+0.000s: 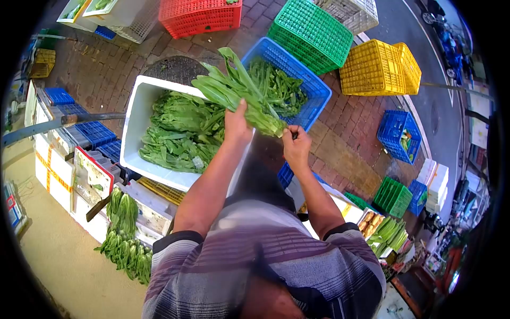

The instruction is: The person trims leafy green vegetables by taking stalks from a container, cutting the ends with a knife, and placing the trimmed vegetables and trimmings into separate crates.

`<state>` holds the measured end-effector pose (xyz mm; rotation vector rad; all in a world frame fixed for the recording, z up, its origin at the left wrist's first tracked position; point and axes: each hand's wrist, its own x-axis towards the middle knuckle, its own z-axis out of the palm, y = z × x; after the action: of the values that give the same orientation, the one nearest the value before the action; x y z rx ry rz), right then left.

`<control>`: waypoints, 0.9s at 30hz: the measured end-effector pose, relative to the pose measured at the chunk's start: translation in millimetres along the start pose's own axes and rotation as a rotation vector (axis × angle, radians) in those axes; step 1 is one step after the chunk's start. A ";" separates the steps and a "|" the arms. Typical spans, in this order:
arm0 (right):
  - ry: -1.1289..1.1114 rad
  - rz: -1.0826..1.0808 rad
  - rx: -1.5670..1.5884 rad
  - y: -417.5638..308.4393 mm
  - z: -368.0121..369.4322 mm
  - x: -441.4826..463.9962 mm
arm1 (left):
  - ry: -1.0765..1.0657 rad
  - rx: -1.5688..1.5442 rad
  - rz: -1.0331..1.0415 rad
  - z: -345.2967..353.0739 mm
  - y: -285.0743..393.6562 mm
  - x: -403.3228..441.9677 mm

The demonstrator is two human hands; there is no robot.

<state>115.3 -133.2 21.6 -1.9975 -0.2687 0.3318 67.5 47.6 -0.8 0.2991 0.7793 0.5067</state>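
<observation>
A bunch of leafy greens (228,90) is gripped around its stalks by my left hand (237,125), its leaves pointing up and away. At the cut base of the bunch is my right hand (296,143), fingers pinched together; a small dark item shows between them, too small to name. To the left stands a white foam box (133,122) with more leafy greens (183,133) inside. Beyond the bunch, a blue basket (319,90) holds loose green leaves (279,90), partly hidden by the bunch.
Red (199,18), green (311,34) and yellow crates (373,69) stand on the brick pavement farther off. A small blue crate (398,137) is at the right. Greens (127,234) lie at lower left, beside foam boxes. A metal pole (42,130) crosses the left side.
</observation>
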 end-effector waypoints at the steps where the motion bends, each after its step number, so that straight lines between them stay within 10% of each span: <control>1: 0.011 0.008 0.023 1.5 0.3 -0.9 | 0.009 0.002 -0.004 1.0 -0.9 -1.3; 12: 0.184 0.430 0.620 -6.0 -10.3 14.5 | 0.034 -0.072 -0.141 -19.0 -0.1 9.0; 18: 0.149 0.207 0.118 -13.5 -46.4 50.8 | -0.028 0.035 -0.042 -6.4 3.9 3.3; 21: -0.222 -0.233 -0.180 -54.1 -34.3 36.6 | -0.098 0.061 -0.009 -2.3 1.7 1.1; 27: -0.312 -0.241 -0.318 -71.0 -13.0 37.8 | -0.116 0.152 0.040 0.4 -0.8 -4.4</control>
<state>152.2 -101.0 86.8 -2.1896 -0.7953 0.4681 65.5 44.6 1.8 0.4819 0.7017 0.4638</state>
